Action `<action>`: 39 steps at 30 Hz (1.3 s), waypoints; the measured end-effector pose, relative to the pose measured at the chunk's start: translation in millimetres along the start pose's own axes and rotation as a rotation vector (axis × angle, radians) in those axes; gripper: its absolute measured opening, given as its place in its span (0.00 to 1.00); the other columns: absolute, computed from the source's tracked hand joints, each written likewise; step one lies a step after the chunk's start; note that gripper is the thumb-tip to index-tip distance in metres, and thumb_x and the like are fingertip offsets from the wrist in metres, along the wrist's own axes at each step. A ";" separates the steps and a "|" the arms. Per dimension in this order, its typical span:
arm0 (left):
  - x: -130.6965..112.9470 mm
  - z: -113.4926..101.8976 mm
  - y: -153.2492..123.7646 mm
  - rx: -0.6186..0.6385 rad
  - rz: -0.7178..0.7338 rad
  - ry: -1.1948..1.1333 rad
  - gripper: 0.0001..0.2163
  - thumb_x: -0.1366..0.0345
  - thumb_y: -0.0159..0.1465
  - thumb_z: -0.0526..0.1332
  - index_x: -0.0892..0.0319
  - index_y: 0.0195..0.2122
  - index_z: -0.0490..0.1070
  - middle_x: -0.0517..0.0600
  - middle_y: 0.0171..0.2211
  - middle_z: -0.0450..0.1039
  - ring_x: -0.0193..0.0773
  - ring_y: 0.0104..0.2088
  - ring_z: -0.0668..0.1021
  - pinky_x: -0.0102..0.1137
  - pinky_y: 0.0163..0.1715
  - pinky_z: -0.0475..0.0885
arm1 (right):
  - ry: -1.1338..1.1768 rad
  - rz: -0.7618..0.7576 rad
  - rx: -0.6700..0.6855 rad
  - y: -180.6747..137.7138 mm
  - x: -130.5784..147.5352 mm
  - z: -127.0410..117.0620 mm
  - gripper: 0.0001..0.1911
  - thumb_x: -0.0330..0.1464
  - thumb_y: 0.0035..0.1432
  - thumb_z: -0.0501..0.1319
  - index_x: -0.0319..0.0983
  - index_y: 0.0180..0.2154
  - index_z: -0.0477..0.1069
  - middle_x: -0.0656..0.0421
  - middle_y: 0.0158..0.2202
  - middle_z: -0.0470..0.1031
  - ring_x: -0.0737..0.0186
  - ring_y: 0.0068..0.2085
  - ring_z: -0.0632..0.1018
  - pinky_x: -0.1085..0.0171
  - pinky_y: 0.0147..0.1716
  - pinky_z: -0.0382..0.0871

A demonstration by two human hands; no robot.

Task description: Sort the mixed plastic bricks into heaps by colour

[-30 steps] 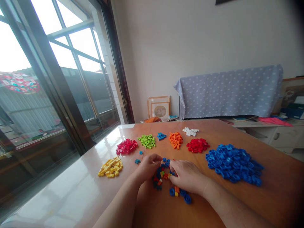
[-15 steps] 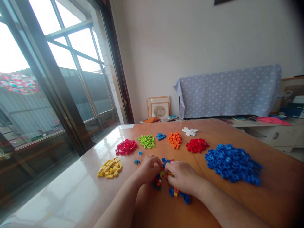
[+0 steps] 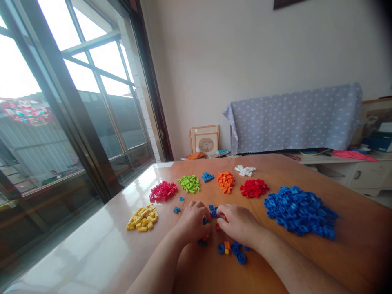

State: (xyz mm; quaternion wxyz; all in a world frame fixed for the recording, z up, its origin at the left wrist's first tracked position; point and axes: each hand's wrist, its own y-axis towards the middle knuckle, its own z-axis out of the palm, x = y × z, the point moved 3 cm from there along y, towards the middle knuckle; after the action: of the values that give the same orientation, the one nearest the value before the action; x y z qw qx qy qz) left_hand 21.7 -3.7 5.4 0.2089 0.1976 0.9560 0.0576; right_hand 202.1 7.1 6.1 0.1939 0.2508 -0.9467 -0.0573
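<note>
My left hand is over a small mixed heap of toy bricks, its fingers curled down and their tips mostly hidden. Dark pieces and a bit of red show under it. Close beside it, my right hand bends its fingers inward near a red brick. What either hand grips is too small or hidden to make out. Several round blue pieces lie just beyond the fingertips. Nearer me, below the right hand, are more blue round pieces, an orange brick and a yellow brick.
Sorted piles ring the hands: yellow, pink-red, lime green, blue, orange, white, red and a large blue pile. Two teal pieces, one here, lie left of my hands on the wooden table.
Both hands have shifted slightly over the mixed heap. My right hand has drawn up a little, uncovering more of the orange brick and blue pieces below it. The piles look unchanged.
</note>
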 end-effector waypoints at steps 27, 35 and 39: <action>-16.5 -3.0 -2.5 -0.041 -0.014 0.123 0.07 0.65 0.51 0.66 0.54 0.32 0.74 0.51 0.44 0.72 0.48 0.48 0.68 0.40 0.50 0.61 | 0.043 0.063 -0.058 2.4 -8.3 -14.9 0.10 0.39 0.64 0.55 0.44 0.38 0.73 0.59 0.38 0.79 0.61 0.41 0.77 0.64 0.33 0.54; -22.7 -7.7 -4.2 -0.110 -0.029 0.157 0.05 0.63 0.52 0.67 0.54 0.29 0.74 0.51 0.41 0.73 0.48 0.48 0.68 0.43 0.53 0.59 | 0.064 0.051 -0.106 3.3 -13.1 -10.7 0.10 0.38 0.63 0.55 0.44 0.37 0.74 0.59 0.37 0.79 0.61 0.39 0.77 0.64 0.33 0.53; -21.5 -5.9 -2.2 -0.171 -0.019 0.096 0.05 0.65 0.53 0.66 0.53 0.32 0.75 0.49 0.42 0.73 0.46 0.48 0.69 0.41 0.52 0.60 | 0.086 0.046 -0.131 4.7 -16.6 -11.7 0.10 0.39 0.63 0.56 0.45 0.37 0.74 0.60 0.38 0.80 0.60 0.40 0.77 0.65 0.34 0.54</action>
State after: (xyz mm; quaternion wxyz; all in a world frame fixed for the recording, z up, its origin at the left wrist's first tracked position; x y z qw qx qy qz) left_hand 36.3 -14.4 18.4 0.1797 0.1671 0.9583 0.1466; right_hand 217.9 19.3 12.1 0.2517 0.2178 -0.9372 -0.1039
